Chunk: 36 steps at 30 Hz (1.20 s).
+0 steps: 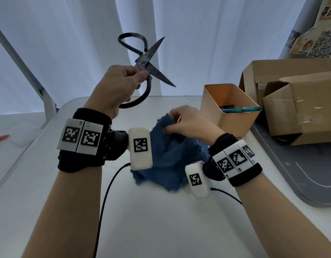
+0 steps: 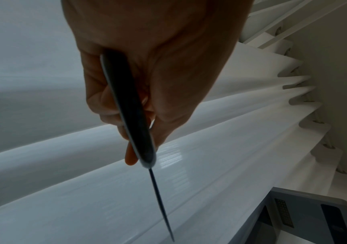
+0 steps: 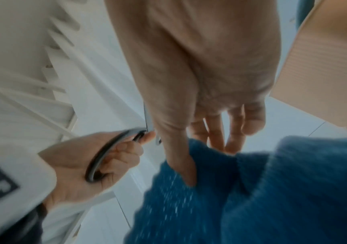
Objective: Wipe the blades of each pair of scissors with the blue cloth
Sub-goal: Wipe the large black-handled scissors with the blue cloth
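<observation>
My left hand [image 1: 136,76] grips the lower handle loop of a pair of black iron scissors [image 1: 144,61] and holds them raised above the table, with the blades spread apart and pointing right. In the left wrist view the dark handle [image 2: 126,102] runs through my curled fingers and one thin blade [image 2: 160,201] points away. My right hand [image 1: 173,120] pinches a raised fold of the blue cloth [image 1: 166,161], which lies bunched on the white table. The right wrist view shows my thumb [image 3: 181,165] pressed into the cloth [image 3: 252,189]. The cloth and blades are apart.
An orange bin [image 1: 233,123] stands right of the cloth and holds teal-handled scissors [image 1: 241,109] and a dark tool. Cardboard boxes [image 1: 300,112] sit behind it on a grey mat [image 1: 291,174]. White curtains hang behind the table [image 1: 161,220].
</observation>
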Tool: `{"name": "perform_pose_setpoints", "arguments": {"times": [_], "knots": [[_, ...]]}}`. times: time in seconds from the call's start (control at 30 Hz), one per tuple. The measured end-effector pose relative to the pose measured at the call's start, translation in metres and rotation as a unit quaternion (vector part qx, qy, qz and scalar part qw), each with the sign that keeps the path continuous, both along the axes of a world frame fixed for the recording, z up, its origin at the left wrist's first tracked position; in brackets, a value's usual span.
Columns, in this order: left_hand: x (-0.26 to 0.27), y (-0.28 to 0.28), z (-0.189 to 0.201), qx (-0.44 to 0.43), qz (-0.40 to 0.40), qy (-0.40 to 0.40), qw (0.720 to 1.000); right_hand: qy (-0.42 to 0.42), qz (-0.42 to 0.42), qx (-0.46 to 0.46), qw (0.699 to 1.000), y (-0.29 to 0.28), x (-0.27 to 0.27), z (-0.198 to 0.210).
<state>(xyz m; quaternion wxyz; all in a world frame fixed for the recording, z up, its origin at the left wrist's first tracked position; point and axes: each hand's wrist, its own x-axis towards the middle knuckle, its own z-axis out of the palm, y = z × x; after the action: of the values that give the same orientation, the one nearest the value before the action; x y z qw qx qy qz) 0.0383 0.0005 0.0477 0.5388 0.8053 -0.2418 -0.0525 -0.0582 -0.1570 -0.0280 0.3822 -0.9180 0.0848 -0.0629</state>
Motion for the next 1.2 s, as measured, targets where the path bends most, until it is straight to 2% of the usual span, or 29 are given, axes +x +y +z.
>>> {"name": "perform_pose_setpoints", "arguments": {"times": [0.1, 0.23, 0.5, 0.77, 0.93, 1.07, 1.2], "knots": [[0.000, 0.001, 0.000, 0.004, -0.004, -0.008, 1.000, -0.091, -0.057, 0.090, 0.990, -0.010, -0.002, 0.007], [-0.001, -0.001, -0.001, 0.010, -0.014, -0.008, 1.000, -0.165, -0.120, 0.149, 0.967, -0.020, -0.003, 0.014], [-0.005, -0.002, -0.001, 0.018, -0.028, -0.006, 0.999, -0.168, -0.113, 0.273, 0.941, -0.023, -0.006, 0.023], [-0.008, -0.003, -0.002, 0.033, -0.039, -0.003, 0.999, -0.173, -0.112, 0.267, 0.941, -0.029, -0.007, 0.021], [-0.006, -0.005, -0.006, 0.048, -0.040, -0.017, 0.998, -0.210, -0.161, 0.200, 0.944, -0.032, -0.009, 0.023], [-0.005, -0.006, -0.009, 0.061, -0.053, -0.027, 0.996, -0.275, -0.202, 0.220, 0.914, -0.037, -0.008, 0.027], [-0.009, -0.009, -0.009, 0.074, -0.083, -0.023, 0.994, -0.340, -0.191, 0.235, 0.890, -0.026, -0.009, 0.037]]}}
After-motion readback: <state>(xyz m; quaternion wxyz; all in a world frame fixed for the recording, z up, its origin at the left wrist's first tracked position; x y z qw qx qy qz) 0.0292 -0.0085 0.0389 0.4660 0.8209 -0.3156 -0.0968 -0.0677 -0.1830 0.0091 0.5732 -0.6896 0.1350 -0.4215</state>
